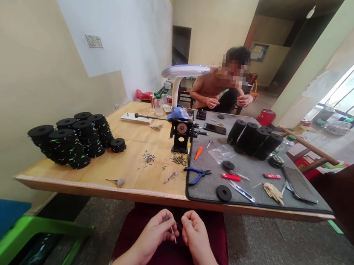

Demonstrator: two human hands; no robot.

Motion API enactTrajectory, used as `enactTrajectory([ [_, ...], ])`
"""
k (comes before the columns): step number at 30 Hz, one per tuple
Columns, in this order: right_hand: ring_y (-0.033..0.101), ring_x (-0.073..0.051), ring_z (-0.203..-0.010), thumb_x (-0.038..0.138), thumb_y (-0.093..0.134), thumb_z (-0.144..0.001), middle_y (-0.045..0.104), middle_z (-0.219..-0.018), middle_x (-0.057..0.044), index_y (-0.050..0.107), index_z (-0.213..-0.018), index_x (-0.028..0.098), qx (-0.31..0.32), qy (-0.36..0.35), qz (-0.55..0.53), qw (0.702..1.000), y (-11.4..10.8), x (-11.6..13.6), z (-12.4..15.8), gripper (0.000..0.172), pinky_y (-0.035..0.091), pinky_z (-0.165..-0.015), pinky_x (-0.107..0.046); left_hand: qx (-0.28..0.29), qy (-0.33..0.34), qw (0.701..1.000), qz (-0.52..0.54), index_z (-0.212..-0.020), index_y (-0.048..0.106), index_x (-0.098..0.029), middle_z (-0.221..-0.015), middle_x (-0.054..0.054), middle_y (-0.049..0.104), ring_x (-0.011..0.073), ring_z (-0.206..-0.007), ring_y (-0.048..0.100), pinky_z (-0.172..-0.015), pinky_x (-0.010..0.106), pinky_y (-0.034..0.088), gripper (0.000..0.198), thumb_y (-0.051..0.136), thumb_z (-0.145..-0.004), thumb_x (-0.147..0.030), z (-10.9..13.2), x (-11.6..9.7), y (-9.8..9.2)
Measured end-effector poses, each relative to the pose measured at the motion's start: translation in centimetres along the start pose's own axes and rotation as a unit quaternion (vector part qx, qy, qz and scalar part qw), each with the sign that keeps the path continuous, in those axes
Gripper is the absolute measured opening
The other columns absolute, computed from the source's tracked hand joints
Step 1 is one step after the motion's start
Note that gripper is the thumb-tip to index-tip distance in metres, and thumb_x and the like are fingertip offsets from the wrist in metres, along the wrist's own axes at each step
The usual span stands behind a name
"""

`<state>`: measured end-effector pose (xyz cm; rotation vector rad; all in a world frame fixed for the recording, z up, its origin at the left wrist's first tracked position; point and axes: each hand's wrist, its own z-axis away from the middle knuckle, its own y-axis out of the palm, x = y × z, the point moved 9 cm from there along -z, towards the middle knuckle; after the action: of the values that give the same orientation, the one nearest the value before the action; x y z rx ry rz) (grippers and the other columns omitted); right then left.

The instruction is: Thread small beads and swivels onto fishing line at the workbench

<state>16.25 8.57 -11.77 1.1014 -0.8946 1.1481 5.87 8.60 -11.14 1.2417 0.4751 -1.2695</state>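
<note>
My left hand (157, 232) is closed around a thin metallic stick (175, 238), whose pale lower end sticks out below the fingers. A greyish bit shows near its upper end, but I cannot make it out. Close beside it, my right hand (195, 237) is pinched, thumb against forefinger; whatever lies between the tips is too small to name. Both hands are over my dark red lap or seat (174, 261), in front of the table edge. On the table lie a similar tufted stick (119, 182), small coloured beads (149, 158) and small brass-coloured pieces (179, 160).
Black foam spools (62, 144) with coloured bits stand left; plain black spools (255, 140) stand right. A black winding device with a dial (182, 129), a lamp (186, 70), blue pliers (198, 176) and snips (242, 192) are on the table (94, 178). Another person (214, 87) sits opposite.
</note>
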Motion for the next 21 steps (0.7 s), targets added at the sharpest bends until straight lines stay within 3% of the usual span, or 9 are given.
enactTrajectory([
  [6,0.022,-0.004,-0.034,0.054,0.059,-0.074,0.033,-0.04,0.014,0.041,-0.07,0.021,0.003,-0.011,-0.004,1.0,0.0,0.1,0.0,0.037,0.016,-0.035,-0.018,0.001,0.003,1.0,-0.027,-0.08,0.053,-0.017,-0.063,-0.002,0.06,0.011,-0.062,0.058,-0.057,0.022,0.044,0.017,0.066,-0.071,-0.021,0.3,-0.1,0.1],
  [11,0.021,-0.004,-0.034,0.051,0.057,-0.076,0.03,-0.041,0.014,0.04,-0.071,0.022,0.019,-0.017,0.0,1.0,0.2,-0.1,0.0,0.035,0.014,-0.035,-0.017,0.006,-0.004,0.997,-0.078,-0.071,0.053,-0.017,-0.058,-0.001,0.06,0.0109,-0.054,0.055,-0.052,0.022,0.041,0.006,0.058,-0.071,-0.02,0.0,0.0,0.2],
  [16,0.022,-0.004,-0.035,0.049,0.056,-0.078,0.032,-0.043,0.013,0.041,-0.072,0.021,0.035,-0.03,0.014,0.999,0.5,-0.2,0.0,0.032,0.015,-0.036,-0.018,-0.03,0.067,0.975,-0.212,-0.067,0.055,-0.017,-0.051,-0.004,0.052,0.009,-0.046,0.043,-0.047,0.021,0.034,0.007,0.057,-0.071,-0.022,0.0,-1.3,-0.2],
  [21,0.024,-0.005,-0.039,0.049,0.058,-0.076,0.034,-0.045,0.012,0.042,-0.071,0.021,0.051,-0.017,0.01,0.998,0.9,-0.2,0.0,0.033,0.017,-0.038,-0.018,-0.031,0.108,0.953,-0.28,-0.065,0.06,-0.016,-0.062,0.0,0.06,0.0133,-0.06,0.051,-0.058,0.024,0.039,0.015,0.061,-0.072,-0.029,0.3,-2.4,0.2],
])
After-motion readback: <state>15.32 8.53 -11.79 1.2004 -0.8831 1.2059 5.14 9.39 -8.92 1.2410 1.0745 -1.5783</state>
